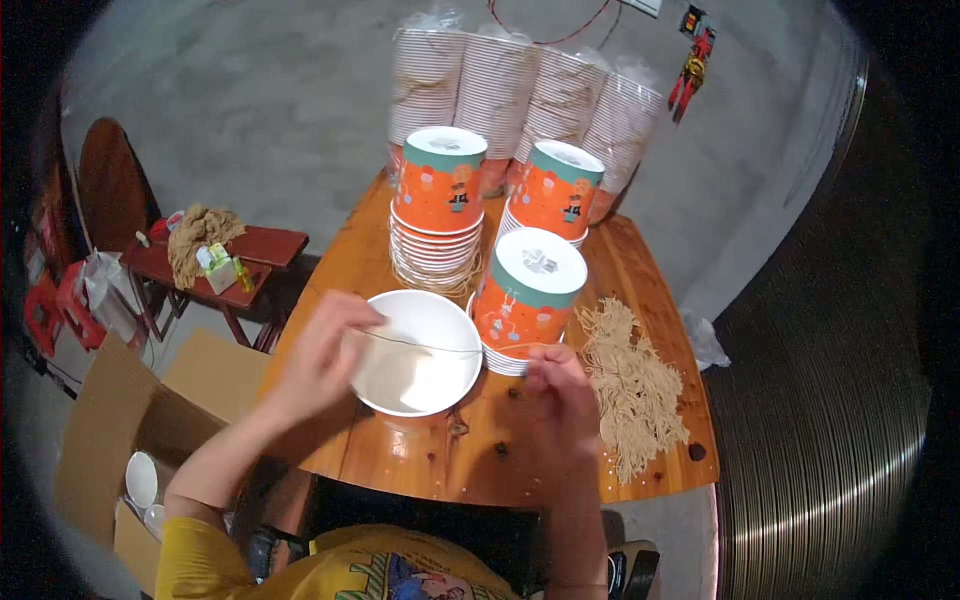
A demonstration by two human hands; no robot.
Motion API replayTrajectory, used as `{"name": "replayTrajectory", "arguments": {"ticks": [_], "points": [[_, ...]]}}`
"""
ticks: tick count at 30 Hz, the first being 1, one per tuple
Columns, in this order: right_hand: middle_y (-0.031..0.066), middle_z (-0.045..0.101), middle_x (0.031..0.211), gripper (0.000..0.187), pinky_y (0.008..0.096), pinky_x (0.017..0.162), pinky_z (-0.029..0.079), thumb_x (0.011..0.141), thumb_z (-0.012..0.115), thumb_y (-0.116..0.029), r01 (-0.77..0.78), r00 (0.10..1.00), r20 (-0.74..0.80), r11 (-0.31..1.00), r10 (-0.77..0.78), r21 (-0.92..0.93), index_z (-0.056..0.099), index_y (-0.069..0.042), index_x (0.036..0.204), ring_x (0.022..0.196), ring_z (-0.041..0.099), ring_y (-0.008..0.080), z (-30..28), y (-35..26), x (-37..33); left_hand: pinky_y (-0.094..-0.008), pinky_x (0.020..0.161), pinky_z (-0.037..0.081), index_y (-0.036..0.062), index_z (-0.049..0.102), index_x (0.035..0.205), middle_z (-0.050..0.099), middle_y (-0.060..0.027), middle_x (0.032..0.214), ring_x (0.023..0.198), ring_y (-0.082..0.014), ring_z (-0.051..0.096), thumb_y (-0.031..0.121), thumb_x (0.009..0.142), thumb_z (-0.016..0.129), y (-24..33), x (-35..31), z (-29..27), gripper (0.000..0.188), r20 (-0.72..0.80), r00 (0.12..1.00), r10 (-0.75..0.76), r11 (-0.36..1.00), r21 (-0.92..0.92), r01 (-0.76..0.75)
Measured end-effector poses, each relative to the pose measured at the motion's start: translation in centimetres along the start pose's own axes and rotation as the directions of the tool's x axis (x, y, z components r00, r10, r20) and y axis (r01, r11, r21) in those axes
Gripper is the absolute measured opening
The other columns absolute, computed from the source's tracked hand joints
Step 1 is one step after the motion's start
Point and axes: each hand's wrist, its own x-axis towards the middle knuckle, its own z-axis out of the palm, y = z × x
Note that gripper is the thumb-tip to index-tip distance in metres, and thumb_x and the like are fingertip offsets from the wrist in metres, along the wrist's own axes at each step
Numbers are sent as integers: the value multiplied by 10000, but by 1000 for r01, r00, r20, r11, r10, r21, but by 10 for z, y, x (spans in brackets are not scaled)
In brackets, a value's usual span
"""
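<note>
Head view: a person in a yellow printed shirt (410, 565) sits or stands at a varnished, orange-brown wooden table (350, 455), bare hands level with each other. Between them runs a thin tan cord (430, 348), its long axis going left to right, sagging a little and dipping slightly toward the right hand (562, 388). That hand has its thumb and forefinger pinched together on the cord. The left hand (328, 345) is blurred, at the cord's other end, its fingers curved; I cannot tell whether they are clamped on it.

Under the cord sits a round white-lined paper tub (440, 318), mouth facing up, its axis close to upright. Just to its right stands a stack of orange-and-teal printed paper tubs (525, 300), turned bottom up, with two similar stacks (440, 195) (558, 190) behind. Farther right lies a loose heap of tan cords (635, 390), most strands trailing toward the near edge. Tall tub columns in clear plastic (495, 85) line the back; an open brown cardboard box (105, 430) stands at left.
</note>
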Motion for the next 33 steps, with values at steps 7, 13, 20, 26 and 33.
{"name": "replayTrajectory", "arguments": {"ticks": [7, 13, 20, 26, 33], "points": [[88, 603, 972, 120, 237, 758, 518, 894, 523, -34, -216, 975, 166, 771, 145, 599, 524, -29, 1014, 818, 596, 134, 62, -26, -4, -193, 575, 455, 36, 463, 1087, 547, -22, 906, 662, -61, 524, 108, 924, 541, 74, 7, 61, 195, 538, 720, -438, 461, -553, 694], [103, 610, 1023, 125, 230, 786, 520, 893, 511, -25, -110, 992, -11, 889, 129, 445, 526, -26, 1017, 865, 611, 134, 29, -8, -2, -186, 552, 440, 45, 509, 997, 553, 1, 808, 639, -53, 530, 116, 924, 530, 69, 3, 53, 104, 654, 625, -427, 487, -416, 768], [109, 607, 1036, 128, 228, 779, 542, 895, 511, -15, -227, 970, 43, 821, 241, 524, 523, -23, 1023, 887, 626, 142, 36, -17, -15, -197, 614, 442, 13, 423, 1121, 537, -16, 812, 692, -65, 511, 96, 908, 570, 80, 6, 78, 272, 476, 757, -447, 569, -502, 652], [101, 618, 1045, 137, 175, 697, 525, 894, 540, -46, -158, 981, -21, 854, 194, 495, 534, -39, 1030, 885, 627, 111, 36, -18, -16, -202, 538, 446, 48, 471, 1027, 570, -2, 775, 649, -72, 558, 213, 931, 561, 68, -1, 97, 211, 671, 623, -403, 471, -431, 770], [119, 647, 1015, 143, 192, 704, 532, 881, 540, -14, -155, 965, -135, 905, 224, 395, 571, 0, 1020, 822, 645, 134, 4, 2, -16, -221, 509, 466, 9, 583, 981, 582, -18, 714, 559, -72, 541, 233, 980, 469, 72, 2, 79, 252, 554, 724, -412, 758, -233, 610]]}}
